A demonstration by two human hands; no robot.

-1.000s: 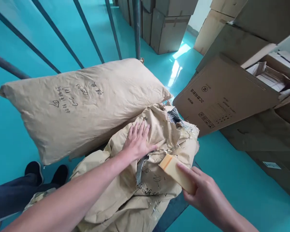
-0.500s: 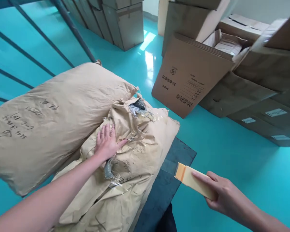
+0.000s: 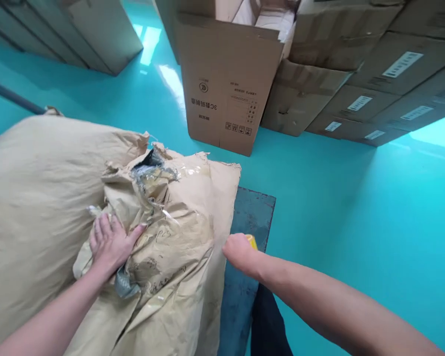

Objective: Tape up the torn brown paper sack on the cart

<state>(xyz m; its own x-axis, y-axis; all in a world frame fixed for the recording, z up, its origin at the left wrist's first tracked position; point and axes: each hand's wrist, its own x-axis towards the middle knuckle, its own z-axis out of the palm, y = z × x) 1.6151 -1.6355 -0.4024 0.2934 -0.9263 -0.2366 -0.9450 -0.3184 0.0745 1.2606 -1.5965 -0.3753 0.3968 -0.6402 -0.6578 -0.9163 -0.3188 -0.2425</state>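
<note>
The right hand has swung in from the open floor on the right and now sits at the right edge of the torn paper sack, closed around the yellow-tan block; only a small yellow tip of it shows past the knuckles, where half a second ago most of its length was plain. That brings the block up against the sack, as I read it. The sack's long axis runs near to far, torn mouth at the far end. Which way the block points cannot be told. The left hand lies flat, fingers spread, on the crumpled paper as before. Just left lies the full sack; beneath, a dark platform.
</note>
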